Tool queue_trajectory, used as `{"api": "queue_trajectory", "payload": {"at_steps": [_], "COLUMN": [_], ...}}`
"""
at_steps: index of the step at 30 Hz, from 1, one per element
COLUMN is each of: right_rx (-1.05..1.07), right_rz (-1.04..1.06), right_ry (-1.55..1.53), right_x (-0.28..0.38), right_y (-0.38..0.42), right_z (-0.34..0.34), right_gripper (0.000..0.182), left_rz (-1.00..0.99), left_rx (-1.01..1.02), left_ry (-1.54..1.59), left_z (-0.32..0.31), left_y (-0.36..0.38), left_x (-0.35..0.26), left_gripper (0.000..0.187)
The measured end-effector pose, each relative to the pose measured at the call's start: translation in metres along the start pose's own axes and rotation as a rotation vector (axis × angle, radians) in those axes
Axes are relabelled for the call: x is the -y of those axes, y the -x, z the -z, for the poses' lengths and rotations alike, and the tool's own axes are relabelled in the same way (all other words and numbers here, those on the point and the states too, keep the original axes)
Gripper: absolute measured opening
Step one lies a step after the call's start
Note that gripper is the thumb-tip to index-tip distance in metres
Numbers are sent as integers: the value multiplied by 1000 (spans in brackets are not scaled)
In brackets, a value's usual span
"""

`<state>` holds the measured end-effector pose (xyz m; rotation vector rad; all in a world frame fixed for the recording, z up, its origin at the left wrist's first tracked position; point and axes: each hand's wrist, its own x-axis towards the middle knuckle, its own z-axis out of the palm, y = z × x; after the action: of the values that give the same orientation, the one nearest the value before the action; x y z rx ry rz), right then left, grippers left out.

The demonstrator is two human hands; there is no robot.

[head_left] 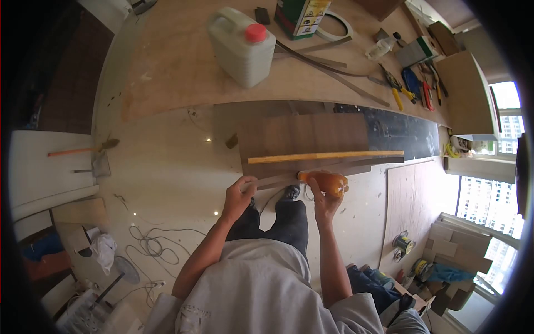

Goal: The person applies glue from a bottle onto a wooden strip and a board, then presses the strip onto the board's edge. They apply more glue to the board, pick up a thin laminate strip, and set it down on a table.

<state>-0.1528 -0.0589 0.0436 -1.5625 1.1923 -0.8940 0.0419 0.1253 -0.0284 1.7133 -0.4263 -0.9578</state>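
Observation:
An orange-brown plastic bottle lies nearly sideways in my right hand, its dark-tipped neck pointing left over a thin grey-brown strip. The left end of that strip is pinched in my left hand. Beyond my hands, a yellowish wooden strip lies across a brown board. Whether liquid comes from the bottle is too small to tell.
A workbench ahead bears a white jug with a red cap, curved strips, pliers and boxes. Loose cable lies on the floor at left. Behind at lower right, a person's dark-clothed legs show.

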Motion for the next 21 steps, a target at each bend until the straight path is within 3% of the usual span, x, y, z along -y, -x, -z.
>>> {"api": "queue_trajectory", "payload": {"at_steps": [8, 11, 14, 17, 20, 21], "right_rx": [-50, -100, -107, -139, -122, -107], "right_rz": [-46, -98, -111, -97, -88, -86], "right_ry": [114, 39, 20, 88, 142, 150], "right_x": [8, 19, 13, 13, 16, 16], "right_y": [1, -1, -3, 1, 8, 8], "right_z": [-4, -9, -7, -15, -22, -24], "right_gripper": [35, 34, 43, 51, 55, 57], "left_rz": [-112, -36, -174, -415, -452, -555], "left_rx": [-230, -147, -131, -106, -69, -92], "left_ry": [-147, -186, -255, -506, -725, -867], "left_z": [7, 21, 23, 25, 23, 25], "left_y": [5, 4, 2, -2, 5, 6], "left_x": [-18, -5, 17, 29, 26, 20], "left_gripper": [20, 17, 13, 23, 29, 33]}}
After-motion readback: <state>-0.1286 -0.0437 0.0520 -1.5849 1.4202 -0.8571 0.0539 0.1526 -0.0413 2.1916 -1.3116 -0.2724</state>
